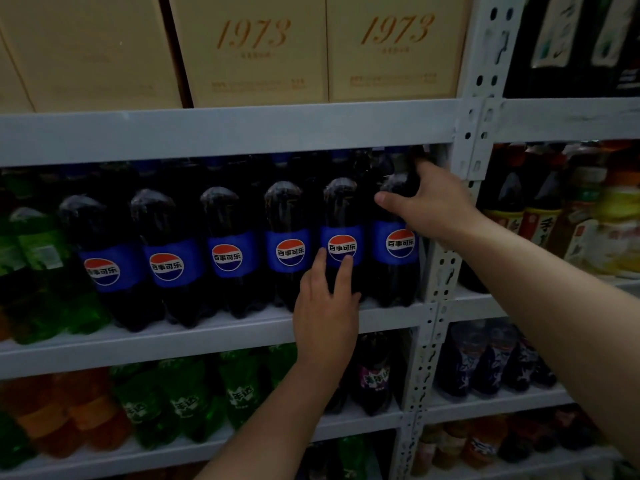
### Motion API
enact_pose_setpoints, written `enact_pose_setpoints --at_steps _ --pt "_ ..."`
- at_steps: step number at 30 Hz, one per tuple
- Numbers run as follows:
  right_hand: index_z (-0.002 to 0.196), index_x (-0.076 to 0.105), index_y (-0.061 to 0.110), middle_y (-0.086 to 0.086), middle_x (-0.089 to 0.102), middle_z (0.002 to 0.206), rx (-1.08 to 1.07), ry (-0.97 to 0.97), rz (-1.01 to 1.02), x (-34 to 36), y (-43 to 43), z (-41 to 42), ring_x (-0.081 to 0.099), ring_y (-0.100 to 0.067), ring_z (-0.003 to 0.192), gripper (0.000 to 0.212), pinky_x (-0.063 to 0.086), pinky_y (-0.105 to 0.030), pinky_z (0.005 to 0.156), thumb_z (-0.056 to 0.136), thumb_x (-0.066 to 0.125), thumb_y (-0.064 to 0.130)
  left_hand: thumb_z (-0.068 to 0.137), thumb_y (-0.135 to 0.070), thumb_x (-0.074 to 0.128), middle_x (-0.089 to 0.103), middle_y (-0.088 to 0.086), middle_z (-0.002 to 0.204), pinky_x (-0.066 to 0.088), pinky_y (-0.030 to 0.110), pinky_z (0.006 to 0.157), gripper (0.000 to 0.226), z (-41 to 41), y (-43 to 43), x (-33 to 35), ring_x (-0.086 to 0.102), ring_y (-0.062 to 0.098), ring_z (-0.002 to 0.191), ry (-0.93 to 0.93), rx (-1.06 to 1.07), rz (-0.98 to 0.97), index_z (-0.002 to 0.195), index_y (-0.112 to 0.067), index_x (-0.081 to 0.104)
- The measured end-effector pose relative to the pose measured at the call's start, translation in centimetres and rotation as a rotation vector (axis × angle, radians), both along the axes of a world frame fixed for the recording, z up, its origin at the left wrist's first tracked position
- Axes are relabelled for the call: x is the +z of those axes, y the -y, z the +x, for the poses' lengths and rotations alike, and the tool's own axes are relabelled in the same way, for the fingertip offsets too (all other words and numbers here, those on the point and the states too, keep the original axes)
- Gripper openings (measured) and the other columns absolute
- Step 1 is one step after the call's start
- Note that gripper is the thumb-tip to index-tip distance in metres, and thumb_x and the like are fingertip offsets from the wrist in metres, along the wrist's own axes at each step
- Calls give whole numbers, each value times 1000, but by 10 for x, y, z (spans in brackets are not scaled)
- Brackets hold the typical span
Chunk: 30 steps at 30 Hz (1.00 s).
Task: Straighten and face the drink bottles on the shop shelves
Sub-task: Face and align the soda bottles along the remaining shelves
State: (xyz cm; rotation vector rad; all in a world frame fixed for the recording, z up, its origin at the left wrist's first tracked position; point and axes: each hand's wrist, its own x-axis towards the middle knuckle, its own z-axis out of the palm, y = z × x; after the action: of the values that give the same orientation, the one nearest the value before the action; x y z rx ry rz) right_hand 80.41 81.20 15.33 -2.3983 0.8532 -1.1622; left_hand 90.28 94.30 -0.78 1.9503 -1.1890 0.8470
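Several dark cola bottles with blue labels stand in a row on the middle shelf (214, 336), logos facing out. My right hand (433, 206) grips the upper part of the rightmost cola bottle (398, 251), thumb on its front and fingers behind its neck. My left hand (325, 313) lies with straight fingers against the lower front of the second cola bottle from the right (341, 216), fingertips at the label's lower edge.
Green bottles (38, 271) stand left of the colas. Beige "1973" cartons (256, 50) fill the shelf above. Green and orange bottles (187, 400) sit below. A perforated grey upright (446, 271) divides the bays; tea and sauce bottles (540, 216) stand to its right.
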Motion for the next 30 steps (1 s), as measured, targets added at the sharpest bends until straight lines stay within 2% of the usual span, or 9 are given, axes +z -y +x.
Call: enact_pose_setpoints --at_steps 4,8,13,17,20,23,25,28,30 --pt "121 53 26 3 64 118 -27 25 -28 -6 0 -1 58 -24 109 56 41 -28 83 75 68 54 77 -17 76 40 19 144 53 41 80 63 0 -5 -4 47 34 122 -17 -30 -5 135 -13 49" --pt "125 50 27 5 63 120 27 80 -19 -12 -4 0 58 -22 112 57 47 -36 91 76 68 50 80 -9 71 43 18 142 55 39 78 52 -2 -15 -11 49 33 122 -36 -89 5 130 -9 55" --pt "122 51 26 1 63 116 55 2 65 -5 2 1 66 -25 90 55 56 -45 77 76 70 49 81 -9 67 50 12 135 49 28 83 43 -2 -31 -16 53 25 118 -107 -152 -78 123 -7 59" --pt "120 51 23 -1 63 114 44 6 58 -7 6 3 66 -26 89 53 57 -45 74 77 68 50 83 -12 57 58 -1 111 40 10 88 30 -1 -57 -43 50 3 101 -281 -134 -228 112 -12 64" --pt "120 51 23 -1 64 116 31 29 26 -9 7 5 63 -25 98 52 55 -41 80 79 65 51 84 -7 61 58 -8 99 33 -1 78 23 -6 -68 -77 51 -1 87 -518 -80 -168 106 -14 65" --pt "121 53 21 2 63 118 27 77 18 -13 5 7 59 -21 108 50 49 -36 89 81 65 49 87 -14 61 63 -6 103 37 12 75 26 -10 -67 -108 54 3 83 -802 26 6 113 -19 64" --pt "123 54 21 4 63 119 19 134 -12 -17 3 6 58 -17 110 49 47 -31 91 83 64 47 89 -17 60 62 -5 107 40 19 78 31 -10 -62 -117 54 6 87 -892 43 58 120 -18 61" --pt "134 49 19 3 58 129 -19 266 -96 -39 -10 -6 52 -12 119 53 42 -28 100 88 58 43 89 -15 59 60 0 114 42 23 84 37 -5 -52 -117 57 14 99 -905 10 40 126 -13 57" --pt "131 52 20 4 59 125 -50 438 -115 -84 -25 -19 55 -11 114 42 44 -27 96 92 56 35 88 -15 60 62 2 113 44 24 83 37 -2 -45 -114 60 19 100 -861 -15 23 125 -12 57"
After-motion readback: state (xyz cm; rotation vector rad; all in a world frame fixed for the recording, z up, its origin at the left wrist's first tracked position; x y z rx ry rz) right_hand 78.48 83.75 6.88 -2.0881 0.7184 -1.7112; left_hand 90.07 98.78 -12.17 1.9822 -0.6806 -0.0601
